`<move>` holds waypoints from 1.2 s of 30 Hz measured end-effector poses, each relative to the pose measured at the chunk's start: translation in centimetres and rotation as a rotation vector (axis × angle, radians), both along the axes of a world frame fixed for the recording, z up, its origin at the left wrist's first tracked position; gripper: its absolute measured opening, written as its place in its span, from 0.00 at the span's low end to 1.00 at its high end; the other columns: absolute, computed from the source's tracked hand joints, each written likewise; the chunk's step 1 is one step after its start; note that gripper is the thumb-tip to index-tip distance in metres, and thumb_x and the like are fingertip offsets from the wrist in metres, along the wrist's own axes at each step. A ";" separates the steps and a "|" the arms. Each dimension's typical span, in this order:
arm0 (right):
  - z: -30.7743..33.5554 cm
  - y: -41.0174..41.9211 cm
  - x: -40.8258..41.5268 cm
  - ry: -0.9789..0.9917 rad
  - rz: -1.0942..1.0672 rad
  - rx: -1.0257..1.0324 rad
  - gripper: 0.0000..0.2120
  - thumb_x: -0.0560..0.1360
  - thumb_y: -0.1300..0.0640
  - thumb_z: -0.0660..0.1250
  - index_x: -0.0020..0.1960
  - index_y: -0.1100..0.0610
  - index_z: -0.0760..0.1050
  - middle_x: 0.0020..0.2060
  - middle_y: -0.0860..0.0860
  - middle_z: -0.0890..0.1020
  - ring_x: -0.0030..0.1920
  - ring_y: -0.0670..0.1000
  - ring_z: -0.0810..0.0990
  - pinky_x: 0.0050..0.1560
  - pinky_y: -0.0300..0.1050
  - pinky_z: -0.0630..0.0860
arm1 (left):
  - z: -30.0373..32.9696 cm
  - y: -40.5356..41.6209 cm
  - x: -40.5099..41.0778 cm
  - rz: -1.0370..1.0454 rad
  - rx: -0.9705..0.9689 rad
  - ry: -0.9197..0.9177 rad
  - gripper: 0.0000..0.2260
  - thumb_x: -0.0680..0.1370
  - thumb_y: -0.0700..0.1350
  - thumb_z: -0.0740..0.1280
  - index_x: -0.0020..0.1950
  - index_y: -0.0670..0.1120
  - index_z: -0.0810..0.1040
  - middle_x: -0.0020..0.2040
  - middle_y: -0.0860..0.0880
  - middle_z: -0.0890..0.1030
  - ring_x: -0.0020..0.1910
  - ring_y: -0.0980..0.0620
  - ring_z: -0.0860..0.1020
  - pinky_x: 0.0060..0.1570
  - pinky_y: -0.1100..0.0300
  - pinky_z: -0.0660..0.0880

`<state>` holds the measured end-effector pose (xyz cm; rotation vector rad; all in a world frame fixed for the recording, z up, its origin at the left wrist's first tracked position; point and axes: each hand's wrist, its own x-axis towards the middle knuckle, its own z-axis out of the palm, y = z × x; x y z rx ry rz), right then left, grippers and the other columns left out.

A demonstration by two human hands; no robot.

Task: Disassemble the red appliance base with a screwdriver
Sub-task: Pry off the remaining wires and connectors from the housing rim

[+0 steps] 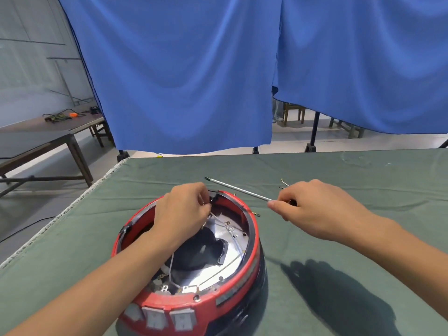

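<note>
Red appliance base (194, 297) sits upside down on the green-covered worktop (339, 170), toward its near edge, innards exposed. Left hand (181, 209) reaches over the far rim, fingers curled, pinching thin white wires (215, 218) inside. Right hand (312, 209), just right of the base, grips the screwdriver (238, 189); shaft slants toward the far left.
</note>
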<state>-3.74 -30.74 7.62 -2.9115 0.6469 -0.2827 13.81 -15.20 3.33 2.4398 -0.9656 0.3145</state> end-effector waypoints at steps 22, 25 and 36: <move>0.5 4.7 -1.8 0.114 -0.016 -0.299 0.19 0.78 0.52 0.59 0.31 0.53 0.57 0.27 0.50 0.63 0.25 0.50 0.60 0.25 0.42 0.54 | 0.0 -0.9 -2.2 0.203 0.192 -0.020 0.17 0.74 0.42 0.65 0.28 0.43 0.64 0.26 0.48 0.68 0.27 0.47 0.67 0.33 0.57 0.64; 0.3 4.7 -1.6 0.097 -0.004 -0.308 0.20 0.79 0.53 0.59 0.31 0.53 0.56 0.27 0.50 0.62 0.25 0.50 0.59 0.25 0.42 0.53 | 0.2 -0.7 -2.0 0.204 0.135 0.036 0.15 0.72 0.41 0.65 0.26 0.43 0.64 0.25 0.48 0.67 0.26 0.47 0.66 0.28 0.59 0.60; -0.2 4.9 -1.2 0.072 0.010 -0.308 0.20 0.79 0.55 0.59 0.32 0.53 0.55 0.27 0.50 0.61 0.25 0.52 0.59 0.24 0.41 0.54 | 0.0 -0.9 -1.4 0.226 0.016 0.272 0.17 0.72 0.40 0.67 0.22 0.43 0.72 0.22 0.48 0.68 0.28 0.46 0.67 0.33 0.58 0.65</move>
